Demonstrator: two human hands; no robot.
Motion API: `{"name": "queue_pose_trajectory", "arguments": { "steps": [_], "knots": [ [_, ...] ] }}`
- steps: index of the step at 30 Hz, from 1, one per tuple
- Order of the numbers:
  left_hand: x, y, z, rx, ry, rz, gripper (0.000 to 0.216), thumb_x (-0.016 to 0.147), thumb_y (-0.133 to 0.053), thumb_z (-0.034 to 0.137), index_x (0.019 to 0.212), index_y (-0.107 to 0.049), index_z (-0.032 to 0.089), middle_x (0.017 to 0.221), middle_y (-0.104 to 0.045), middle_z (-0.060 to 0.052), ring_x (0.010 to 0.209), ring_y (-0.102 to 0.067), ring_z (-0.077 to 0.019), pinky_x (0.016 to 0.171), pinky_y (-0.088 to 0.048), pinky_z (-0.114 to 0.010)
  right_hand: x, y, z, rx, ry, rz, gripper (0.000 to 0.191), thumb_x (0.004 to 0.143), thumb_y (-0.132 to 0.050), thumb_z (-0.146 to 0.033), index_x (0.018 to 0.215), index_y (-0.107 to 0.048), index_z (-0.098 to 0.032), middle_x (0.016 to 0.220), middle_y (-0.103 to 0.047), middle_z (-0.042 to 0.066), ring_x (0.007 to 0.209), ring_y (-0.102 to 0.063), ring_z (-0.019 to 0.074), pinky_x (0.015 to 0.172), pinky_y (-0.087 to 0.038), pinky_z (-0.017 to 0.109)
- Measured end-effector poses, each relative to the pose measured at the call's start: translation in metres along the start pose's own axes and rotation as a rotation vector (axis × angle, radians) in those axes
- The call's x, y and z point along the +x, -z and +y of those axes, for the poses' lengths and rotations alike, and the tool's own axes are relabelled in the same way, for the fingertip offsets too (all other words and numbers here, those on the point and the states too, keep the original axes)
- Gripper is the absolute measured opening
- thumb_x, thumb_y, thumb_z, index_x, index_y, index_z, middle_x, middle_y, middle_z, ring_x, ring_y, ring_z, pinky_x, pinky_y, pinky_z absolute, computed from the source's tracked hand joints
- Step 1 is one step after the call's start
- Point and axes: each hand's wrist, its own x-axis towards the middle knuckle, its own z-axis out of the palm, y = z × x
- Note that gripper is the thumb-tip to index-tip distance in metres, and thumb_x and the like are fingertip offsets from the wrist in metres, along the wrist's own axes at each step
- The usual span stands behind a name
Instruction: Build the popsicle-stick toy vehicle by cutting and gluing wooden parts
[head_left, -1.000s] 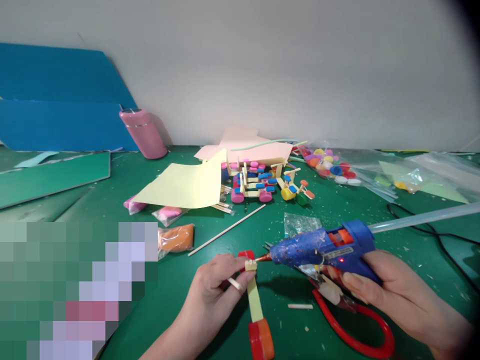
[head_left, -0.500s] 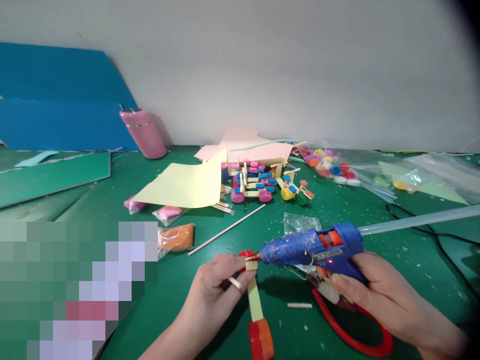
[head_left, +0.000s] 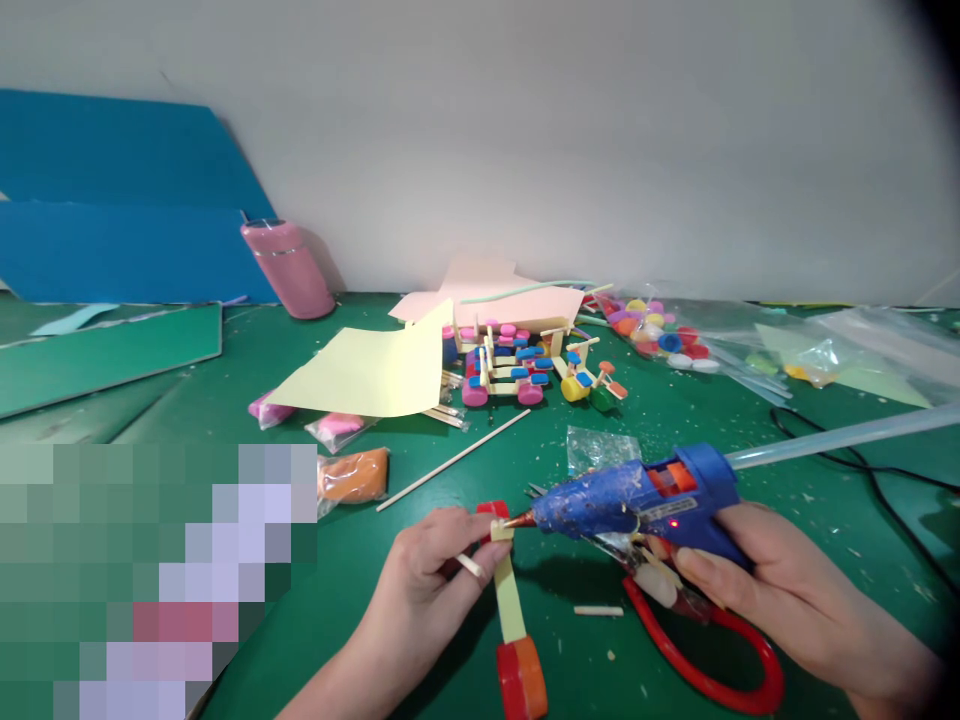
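Note:
My left hand (head_left: 427, 580) pinches the far end of a pale craft strip (head_left: 510, 598), where a small pale block (head_left: 502, 530) sits against a red cap (head_left: 491, 509). A short wooden stick (head_left: 470, 566) also pokes out between its fingers. At the strip's near end is a red-and-orange wheel (head_left: 523, 678). In my right hand (head_left: 780, 590) is a blue hot glue gun (head_left: 637, 495), its red light lit and a clear glue stick (head_left: 840, 437) in its back. Its copper nozzle (head_left: 521, 521) is right at the block; contact is hard to tell.
Red-handled scissors (head_left: 769, 690) lie under the glue gun. A short stick piece (head_left: 598, 611) and a long stick (head_left: 454, 460) rest on the green table. Behind stand small wheeled models (head_left: 506, 375), yellow paper (head_left: 360, 370), a pink bottle (head_left: 289, 270) and a bag of coloured caps (head_left: 652, 325).
The glue gun has drawn back slightly to the right, its nozzle moving off the top of the block to its right side. My left hand and the strip have stayed in place.

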Motion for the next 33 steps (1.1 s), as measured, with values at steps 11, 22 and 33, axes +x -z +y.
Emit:
{"name": "queue_pose_trajectory", "arguments": {
  "steps": [11, 22, 33],
  "knots": [
    [-0.001, 0.001, -0.002, 0.036, -0.010, -0.008, 0.017, 0.079, -0.053, 0.016, 0.068, -0.065, 0.016, 0.053, -0.056, 0.001, 0.049, -0.049, -0.0092, 0.046, -0.038, -0.017, -0.004, 0.001, 0.005, 0.070, -0.082, -0.042, 0.024, 0.089, -0.041, -0.035, 0.084, -0.059, -0.019, 0.069, -0.063, 0.002, 0.054, -0.055, 0.0132, 0.047, -0.046, 0.021],
    [-0.002, 0.001, -0.002, 0.041, -0.019, -0.006, 0.014, 0.079, -0.054, 0.015, 0.070, -0.065, 0.017, 0.053, -0.056, 0.002, 0.049, -0.048, -0.0089, 0.047, -0.038, -0.017, 0.001, -0.008, 0.003, 0.175, -0.110, 0.047, 0.024, 0.087, -0.047, -0.036, 0.075, -0.058, -0.018, 0.061, -0.057, 0.000, 0.050, -0.052, 0.0098, 0.043, -0.043, 0.018],
    [-0.001, 0.000, -0.002, 0.041, -0.016, -0.005, 0.017, 0.079, -0.053, 0.017, 0.067, -0.064, 0.018, 0.052, -0.056, 0.001, 0.048, -0.048, -0.0096, 0.045, -0.037, -0.018, 0.002, -0.010, 0.003, 0.202, -0.126, -0.004, 0.025, 0.087, -0.046, -0.037, 0.082, -0.060, -0.017, 0.059, -0.052, 0.000, 0.048, -0.048, 0.0093, 0.041, -0.041, 0.018]
  ]
}}
